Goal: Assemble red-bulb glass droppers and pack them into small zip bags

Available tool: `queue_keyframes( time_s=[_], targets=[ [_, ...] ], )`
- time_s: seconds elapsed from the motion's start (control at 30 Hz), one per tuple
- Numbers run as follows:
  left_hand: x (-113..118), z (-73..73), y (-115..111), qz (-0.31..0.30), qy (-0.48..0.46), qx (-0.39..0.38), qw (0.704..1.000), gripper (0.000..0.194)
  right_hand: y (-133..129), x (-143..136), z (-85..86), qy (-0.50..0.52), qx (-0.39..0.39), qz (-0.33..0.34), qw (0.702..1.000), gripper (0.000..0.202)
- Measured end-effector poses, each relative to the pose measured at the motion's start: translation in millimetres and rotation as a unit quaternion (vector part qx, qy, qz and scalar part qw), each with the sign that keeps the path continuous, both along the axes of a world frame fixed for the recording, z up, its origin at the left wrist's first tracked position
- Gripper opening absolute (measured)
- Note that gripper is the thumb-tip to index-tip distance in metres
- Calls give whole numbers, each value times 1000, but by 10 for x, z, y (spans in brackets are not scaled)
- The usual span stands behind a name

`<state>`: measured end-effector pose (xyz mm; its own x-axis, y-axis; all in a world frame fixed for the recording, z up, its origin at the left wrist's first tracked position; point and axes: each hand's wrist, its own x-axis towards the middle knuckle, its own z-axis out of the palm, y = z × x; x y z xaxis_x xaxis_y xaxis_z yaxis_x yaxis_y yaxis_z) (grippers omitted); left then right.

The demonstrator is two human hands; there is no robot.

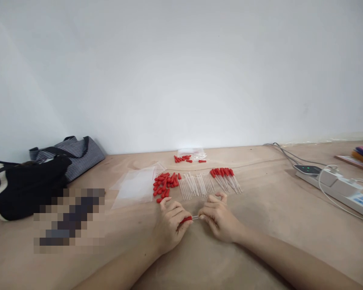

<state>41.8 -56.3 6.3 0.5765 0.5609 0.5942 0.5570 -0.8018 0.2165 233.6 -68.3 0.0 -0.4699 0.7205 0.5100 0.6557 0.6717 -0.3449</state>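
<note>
My left hand (174, 221) pinches a red rubber dropper bulb (186, 219) between thumb and fingers. A clear dropper tube (195, 217) runs from the bulb's open end to my right hand (216, 217), whose fingertips are closed on it. How deep the tube sits in the bulb is hidden by my fingers. Just beyond my left hand lies a pile of loose red bulbs (165, 186). Past my right hand is a row of bare clear tubes (196, 185). To its right lie several droppers (226, 179) with red bulbs on their tubes.
Clear plastic bags (133, 189) lie flat left of the bulbs. More red bulbs (183, 158) and tubes lie near the wall by another bag. A striped bag (89, 157) and a black bag (27, 185) stand left. A power strip (347, 193) with cables sits right.
</note>
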Motion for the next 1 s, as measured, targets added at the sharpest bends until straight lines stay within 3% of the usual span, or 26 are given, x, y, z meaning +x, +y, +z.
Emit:
queue_keyframes(
  time_s=[0.2,0.43,0.5,0.6,0.67,0.77,0.87,1.0],
  targets=[
    [-46,-9,95,3,29,4,1000,13,29,-3,50,-23,-19,-3,1000,19],
    [-80,-59,178,9,19,40,999,11,42,12,38,-98,55,-22,993,14],
    [-104,-54,200,41,39,37,998,22,64,31,28,-112,63,-43,991,15],
    [-176,-30,270,124,64,17,990,49,168,145,35,-73,49,-133,987,16],
    [-231,-20,330,179,62,2,982,45,283,291,48,-25,23,-241,970,21],
    [-286,-27,396,229,54,-19,972,34,469,556,46,29,-30,-393,919,26],
    [-292,-42,411,239,52,-38,969,30,592,751,12,33,-74,-450,889,30],
    [-268,-44,393,234,53,-49,970,26,642,786,-18,0,-101,-464,880,28]
  ],
)
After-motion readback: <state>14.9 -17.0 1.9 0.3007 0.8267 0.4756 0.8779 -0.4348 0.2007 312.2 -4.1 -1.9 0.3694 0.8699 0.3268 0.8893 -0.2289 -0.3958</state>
